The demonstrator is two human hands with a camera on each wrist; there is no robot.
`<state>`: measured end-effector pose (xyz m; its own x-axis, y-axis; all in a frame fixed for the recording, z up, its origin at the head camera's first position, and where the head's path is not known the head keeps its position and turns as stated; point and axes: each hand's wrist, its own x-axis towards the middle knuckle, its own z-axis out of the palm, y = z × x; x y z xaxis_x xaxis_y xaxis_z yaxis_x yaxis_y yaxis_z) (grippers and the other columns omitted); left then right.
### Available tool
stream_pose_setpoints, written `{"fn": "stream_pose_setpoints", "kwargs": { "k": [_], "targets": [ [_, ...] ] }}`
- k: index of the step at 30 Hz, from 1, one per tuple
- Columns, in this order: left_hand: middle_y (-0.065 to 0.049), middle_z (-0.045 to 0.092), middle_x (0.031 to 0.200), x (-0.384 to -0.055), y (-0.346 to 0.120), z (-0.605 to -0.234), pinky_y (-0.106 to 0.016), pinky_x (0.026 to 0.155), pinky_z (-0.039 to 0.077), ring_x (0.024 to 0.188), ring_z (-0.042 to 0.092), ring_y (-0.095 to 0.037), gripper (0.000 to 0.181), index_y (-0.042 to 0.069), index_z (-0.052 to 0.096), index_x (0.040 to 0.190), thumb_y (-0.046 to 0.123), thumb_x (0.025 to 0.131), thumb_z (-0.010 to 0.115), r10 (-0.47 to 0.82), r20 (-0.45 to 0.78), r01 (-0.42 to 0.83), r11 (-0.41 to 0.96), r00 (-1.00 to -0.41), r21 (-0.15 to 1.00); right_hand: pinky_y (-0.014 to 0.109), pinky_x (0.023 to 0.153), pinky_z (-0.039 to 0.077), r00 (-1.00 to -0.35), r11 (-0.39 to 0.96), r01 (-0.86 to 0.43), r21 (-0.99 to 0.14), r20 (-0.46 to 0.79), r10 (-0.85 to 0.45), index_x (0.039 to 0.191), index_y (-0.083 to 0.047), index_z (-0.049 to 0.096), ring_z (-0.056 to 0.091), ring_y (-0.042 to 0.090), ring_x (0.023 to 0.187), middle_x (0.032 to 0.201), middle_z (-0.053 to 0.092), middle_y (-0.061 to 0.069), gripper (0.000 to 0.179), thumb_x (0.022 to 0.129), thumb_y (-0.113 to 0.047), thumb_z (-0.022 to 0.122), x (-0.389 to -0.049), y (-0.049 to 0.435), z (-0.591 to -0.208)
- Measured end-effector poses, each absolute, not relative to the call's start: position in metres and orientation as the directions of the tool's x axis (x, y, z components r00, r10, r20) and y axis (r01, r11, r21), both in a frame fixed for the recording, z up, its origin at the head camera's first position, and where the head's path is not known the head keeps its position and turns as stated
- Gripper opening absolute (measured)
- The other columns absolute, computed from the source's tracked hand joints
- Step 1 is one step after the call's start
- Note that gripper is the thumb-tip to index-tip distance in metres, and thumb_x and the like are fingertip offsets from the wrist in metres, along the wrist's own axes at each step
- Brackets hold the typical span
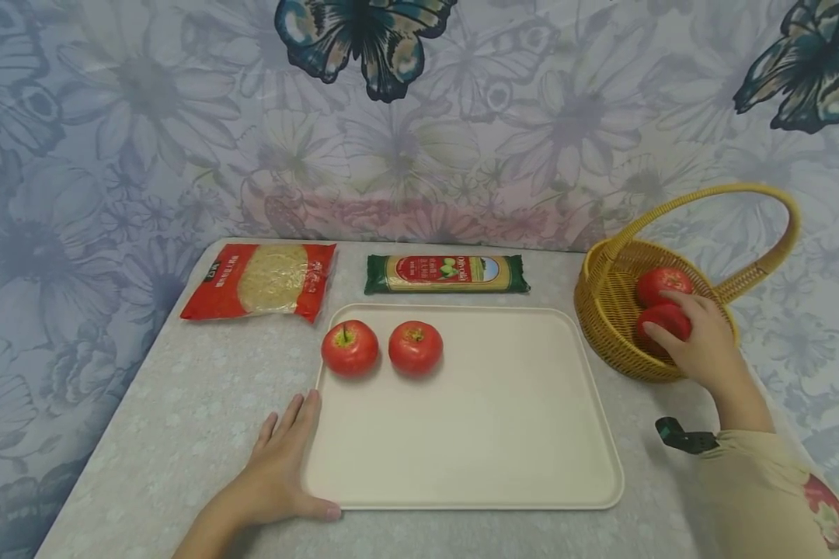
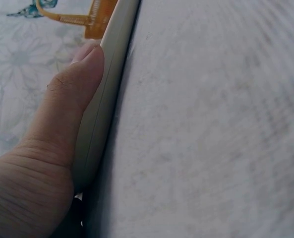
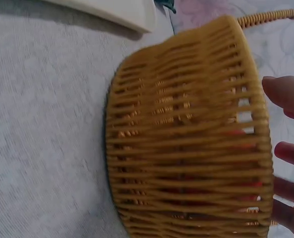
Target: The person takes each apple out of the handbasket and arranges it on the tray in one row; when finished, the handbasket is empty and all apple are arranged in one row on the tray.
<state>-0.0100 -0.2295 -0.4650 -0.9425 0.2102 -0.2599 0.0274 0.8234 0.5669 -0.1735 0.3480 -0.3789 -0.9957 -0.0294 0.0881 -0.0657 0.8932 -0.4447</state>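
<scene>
My left hand [image 1: 280, 473] rests at the near left corner of a cream tray [image 1: 475, 435], fingers straight along its left side. In the left wrist view the thumb [image 2: 72, 89] lies against the tray's edge. Two red apples [image 1: 349, 348] [image 1: 416, 348] sit on the tray at its far left. Reaching into the yellow wicker basket [image 3: 186, 129], my right hand [image 1: 706, 341] has thumb and fingers curved round a red apple [image 1: 664, 320]. Another apple [image 1: 663, 286] lies behind it in the basket. In the right wrist view the basket wall mostly hides the fruit.
A red bag of pale noodles [image 1: 273, 279] lies at the back left of the table. Beside it, behind the tray, is a green and gold pasta packet [image 1: 447, 274]. The basket's tall handle [image 1: 776, 233] arches up at the right. A flower-print cloth hangs behind.
</scene>
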Motion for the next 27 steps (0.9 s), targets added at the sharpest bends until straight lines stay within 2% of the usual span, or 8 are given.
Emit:
{"fn": "stream_pose_setpoints", "kwargs": {
  "k": [6, 10, 15, 19, 27],
  "targets": [
    [-0.02, 0.012, 0.166, -0.009, -0.229, -0.464, -0.064, 0.119, -0.004, 0.153, 0.002, -0.041, 0.158, 0.009, 0.002, 0.16, 0.078, 0.044, 0.083, 0.208, -0.268, 0.018, 0.819, -0.941, 0.574, 0.079, 0.098, 0.025, -0.988, 0.895, -0.153, -0.419, 0.092, -0.126, 0.138, 0.001, 0.051, 0.03, 0.062, 0.128, 0.141, 0.033, 0.041, 0.046, 0.101, -0.025, 0.056, -0.175, 0.362, -0.378],
    [-0.02, 0.012, 0.166, -0.009, -0.229, -0.463, -0.063, 0.12, -0.004, 0.153, 0.002, -0.041, 0.158, 0.009, 0.002, 0.16, 0.078, 0.044, 0.083, 0.214, -0.251, 0.029, 0.812, -0.944, 0.583, 0.081, 0.096, 0.024, -0.986, 0.909, -0.155, -0.388, 0.003, -0.167, 0.137, -0.001, 0.053, 0.027, 0.063, 0.13, 0.144, 0.028, 0.042, 0.04, 0.104, -0.023, 0.049, -0.176, 0.366, -0.378],
    [-0.02, 0.013, 0.166, -0.009, -0.229, -0.464, -0.064, 0.119, -0.003, 0.153, 0.003, -0.041, 0.158, 0.01, 0.002, 0.16, 0.079, 0.043, 0.082, 0.218, -0.238, 0.041, 0.814, -0.947, 0.58, 0.085, 0.091, 0.024, -0.983, 0.941, -0.074, -0.331, -0.136, -0.125, 0.147, -0.008, 0.044, 0.023, 0.064, 0.133, 0.151, 0.02, 0.04, 0.046, 0.104, -0.026, 0.041, -0.18, 0.367, -0.377],
    [-0.02, 0.012, 0.166, -0.009, -0.23, -0.465, -0.062, 0.12, -0.004, 0.154, 0.003, -0.04, 0.158, 0.011, 0.002, 0.161, 0.079, 0.043, 0.082, 0.216, -0.238, 0.039, 0.812, -0.947, 0.583, 0.084, 0.092, 0.023, -0.979, 0.95, -0.048, -0.307, -0.174, -0.106, 0.152, -0.01, 0.036, 0.023, 0.068, 0.13, 0.153, 0.016, 0.039, 0.054, 0.098, -0.017, 0.04, -0.185, 0.367, -0.378],
    [-0.02, 0.012, 0.166, -0.007, -0.229, -0.464, -0.061, 0.12, -0.004, 0.154, 0.003, -0.04, 0.157, 0.01, 0.003, 0.16, 0.078, 0.043, 0.083, 0.218, -0.233, 0.04, 0.806, -0.948, 0.591, 0.078, 0.099, 0.019, -0.982, 0.943, -0.101, -0.316, -0.121, -0.146, 0.152, -0.008, 0.035, 0.023, 0.068, 0.129, 0.148, 0.019, 0.042, 0.075, 0.081, -0.002, 0.06, -0.192, 0.371, -0.384]
  ]
}}
